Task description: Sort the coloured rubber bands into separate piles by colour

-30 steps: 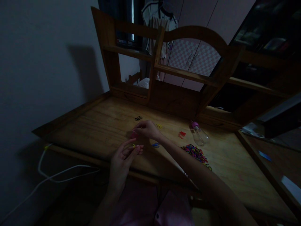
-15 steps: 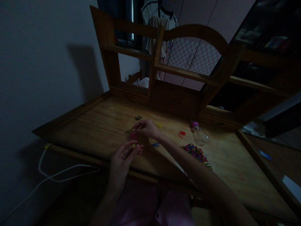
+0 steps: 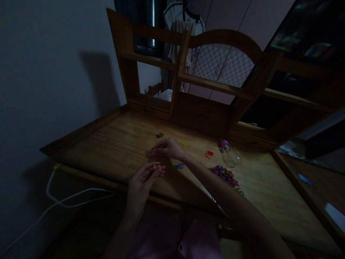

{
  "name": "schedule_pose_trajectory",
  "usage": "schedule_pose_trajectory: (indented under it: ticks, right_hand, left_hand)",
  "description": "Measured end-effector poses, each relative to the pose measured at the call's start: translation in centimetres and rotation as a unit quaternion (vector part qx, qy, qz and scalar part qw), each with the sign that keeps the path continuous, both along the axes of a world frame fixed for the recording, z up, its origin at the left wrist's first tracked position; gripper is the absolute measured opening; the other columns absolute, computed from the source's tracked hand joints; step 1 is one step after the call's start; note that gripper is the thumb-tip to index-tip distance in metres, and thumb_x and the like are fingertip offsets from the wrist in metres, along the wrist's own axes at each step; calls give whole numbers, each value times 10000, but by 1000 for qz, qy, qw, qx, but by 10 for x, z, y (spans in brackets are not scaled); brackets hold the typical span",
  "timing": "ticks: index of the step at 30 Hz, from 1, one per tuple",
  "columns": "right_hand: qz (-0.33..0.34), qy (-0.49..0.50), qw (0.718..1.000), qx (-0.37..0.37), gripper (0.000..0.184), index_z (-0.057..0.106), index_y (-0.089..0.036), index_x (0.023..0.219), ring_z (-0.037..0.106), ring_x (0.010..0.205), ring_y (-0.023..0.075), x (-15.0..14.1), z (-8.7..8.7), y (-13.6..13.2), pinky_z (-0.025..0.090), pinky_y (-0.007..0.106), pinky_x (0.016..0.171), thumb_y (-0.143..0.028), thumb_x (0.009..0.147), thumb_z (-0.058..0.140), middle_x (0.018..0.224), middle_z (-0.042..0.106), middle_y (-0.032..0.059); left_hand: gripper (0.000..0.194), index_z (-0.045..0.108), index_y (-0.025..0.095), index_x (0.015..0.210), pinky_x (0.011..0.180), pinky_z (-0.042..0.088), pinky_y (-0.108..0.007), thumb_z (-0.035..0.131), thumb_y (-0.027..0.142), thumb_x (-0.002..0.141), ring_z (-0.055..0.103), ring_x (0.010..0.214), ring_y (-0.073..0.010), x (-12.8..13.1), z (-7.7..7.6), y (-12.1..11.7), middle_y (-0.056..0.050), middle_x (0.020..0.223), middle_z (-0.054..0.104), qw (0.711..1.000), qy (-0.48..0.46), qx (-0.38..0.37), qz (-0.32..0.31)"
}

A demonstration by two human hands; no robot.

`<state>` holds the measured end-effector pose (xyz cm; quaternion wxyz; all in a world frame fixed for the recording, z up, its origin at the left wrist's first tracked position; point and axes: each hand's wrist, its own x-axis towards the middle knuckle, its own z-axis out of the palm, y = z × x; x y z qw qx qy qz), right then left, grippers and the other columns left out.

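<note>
Head view: left hand point(image 3: 141, 180) palm-up at the near edge of the wooden desk point(image 3: 113, 144), fingertips pinched on a small yellow band point(image 3: 154, 167). Right hand point(image 3: 168, 149) arched over the desk just beyond, fingertips drawn together on pink bands point(image 3: 154, 156). Multicoloured band pile point(image 3: 225, 174) lies right of the forearm.

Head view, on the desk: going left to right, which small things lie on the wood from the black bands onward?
Black bands → yellow band → red bands → clear bottle with pink cap. The blue bands and the multicoloured pile overlap these in x, so they are left out.
</note>
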<state>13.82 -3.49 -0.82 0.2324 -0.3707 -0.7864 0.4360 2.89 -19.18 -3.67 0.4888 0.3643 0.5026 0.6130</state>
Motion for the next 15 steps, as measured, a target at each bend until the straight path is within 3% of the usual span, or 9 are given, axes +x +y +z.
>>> schedule_pose_trajectory:
  ticks: [9, 15]
  right_hand:
    - [-8, 12, 1000, 1, 146, 771, -155, 829, 683, 719, 137, 0, 0, 3, 484, 200, 638, -294, 784, 762, 786, 751, 35]
    - [16, 38, 999, -27, 90, 740, -124, 829, 698, 720, 132, 1, -1, 0, 510, 198, 666, -211, 808, 727, 801, 752, 44]
  left_hand:
    - [364, 651, 163, 1061, 867, 561, -330, 747, 378, 782, 722, 891, -215, 0, 0, 2, -101, 1020, 746, 1000, -5, -1, 0]
    - [359, 653, 156, 1042, 854, 569, -337, 763, 356, 766, 723, 874, -218, 0, 0, 2, -104, 1013, 746, 1000, -13, 5, 1]
